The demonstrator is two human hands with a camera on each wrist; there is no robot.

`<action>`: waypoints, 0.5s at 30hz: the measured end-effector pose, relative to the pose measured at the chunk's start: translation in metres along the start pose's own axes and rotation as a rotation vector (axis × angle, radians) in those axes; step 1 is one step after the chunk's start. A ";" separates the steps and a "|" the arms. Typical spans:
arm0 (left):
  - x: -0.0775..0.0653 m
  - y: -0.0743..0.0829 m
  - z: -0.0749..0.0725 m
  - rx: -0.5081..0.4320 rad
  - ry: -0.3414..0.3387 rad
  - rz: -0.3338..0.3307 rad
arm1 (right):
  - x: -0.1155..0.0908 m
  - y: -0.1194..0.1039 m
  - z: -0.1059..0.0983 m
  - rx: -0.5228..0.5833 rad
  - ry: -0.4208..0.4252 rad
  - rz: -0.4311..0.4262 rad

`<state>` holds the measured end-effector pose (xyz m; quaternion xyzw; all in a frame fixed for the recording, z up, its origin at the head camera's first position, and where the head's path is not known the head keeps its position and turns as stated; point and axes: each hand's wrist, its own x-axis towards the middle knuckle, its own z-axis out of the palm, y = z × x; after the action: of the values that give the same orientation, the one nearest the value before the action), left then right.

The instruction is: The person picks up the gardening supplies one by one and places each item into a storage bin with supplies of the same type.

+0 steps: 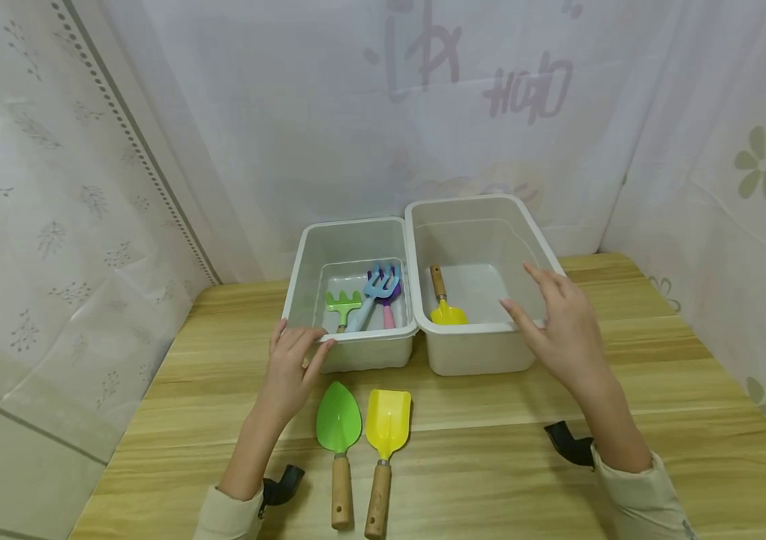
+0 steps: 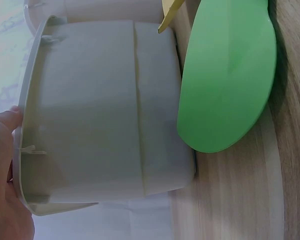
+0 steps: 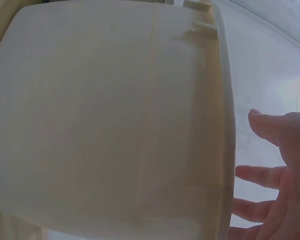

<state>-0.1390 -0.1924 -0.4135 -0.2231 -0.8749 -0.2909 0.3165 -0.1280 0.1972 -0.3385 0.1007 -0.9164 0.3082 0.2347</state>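
Observation:
My left hand (image 1: 291,371) grips the front left corner of the smaller white plastic bin (image 1: 301,274), its thumb at the front rim and fingers over the edge. In the left wrist view the thumb (image 2: 11,119) lies at that rim. Inside this bin are a green hand rake (image 1: 343,306), a light blue hand fork (image 1: 372,294) and a purple tool with a pink handle (image 1: 389,315). My right hand (image 1: 565,330) is spread at the front right of the larger white bin (image 1: 477,351), fingers holding nothing. A yellow trowel (image 1: 449,313) with a wooden handle lies in it.
On the wooden table (image 1: 491,442), in front of the bins, lie a green trowel (image 1: 339,420) and a yellow square shovel (image 1: 388,424), handles toward me. Black wrist mounts (image 1: 283,486) stick out from both sleeves. Printed curtains (image 1: 274,112) hang behind and beside the table.

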 end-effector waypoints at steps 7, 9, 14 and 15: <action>-0.001 0.000 0.001 0.009 -0.001 -0.009 | -0.003 0.006 -0.001 -0.030 -0.028 -0.033; -0.001 0.000 0.000 0.009 -0.002 -0.013 | -0.004 0.007 0.000 -0.038 -0.029 -0.057; 0.000 0.000 -0.001 0.014 -0.017 -0.019 | -0.008 0.011 0.004 -0.062 -0.013 -0.125; 0.001 0.000 -0.001 0.015 -0.022 -0.021 | -0.009 0.012 0.005 -0.067 -0.009 -0.133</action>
<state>-0.1390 -0.1929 -0.4123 -0.2149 -0.8828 -0.2852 0.3053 -0.1263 0.2038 -0.3527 0.1547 -0.9184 0.2609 0.2539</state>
